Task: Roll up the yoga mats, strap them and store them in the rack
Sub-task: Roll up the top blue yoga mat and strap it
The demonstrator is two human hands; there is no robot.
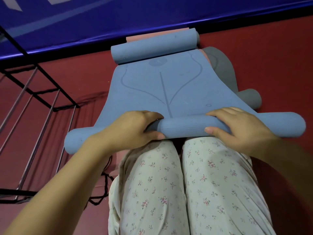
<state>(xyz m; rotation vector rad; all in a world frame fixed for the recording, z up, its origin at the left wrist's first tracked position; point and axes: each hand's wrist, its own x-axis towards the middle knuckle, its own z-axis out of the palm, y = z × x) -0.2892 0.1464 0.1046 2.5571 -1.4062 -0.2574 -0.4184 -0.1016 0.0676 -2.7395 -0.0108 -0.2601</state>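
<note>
The blue yoga mat (162, 85) lies at the centre of the frame, stretched from the person's knees toward the top, with a rolled end near the knees and a second curled end (152, 48) at its far edge. Its surface is matte foam printed with thin curved lines, a straight centre line and a round mark. The near roll (184, 124) runs across the middle of the frame as a ribbed cylinder. The left hand (133, 128) grips this roll, fingers curled over the top and thumb beneath. The right hand (237, 126) also holds it, fingers bent over the top and thumb pressed on the near face.

Under the blue mat a pink mat (135, 39) shows at the far edge, and a grey mat (223, 68), partly rolled, sticks out to the right of centre. All lie on a dark red padded floor (271, 65). A blue padded wall (84, 22) crosses the top of the frame.

At the left stands a metal rack (42, 102) with a black frame and thin silvery bars. A black cord (105, 184) lies on the floor beside the person's floral trousers (186, 192), which fill the lower centre.
</note>
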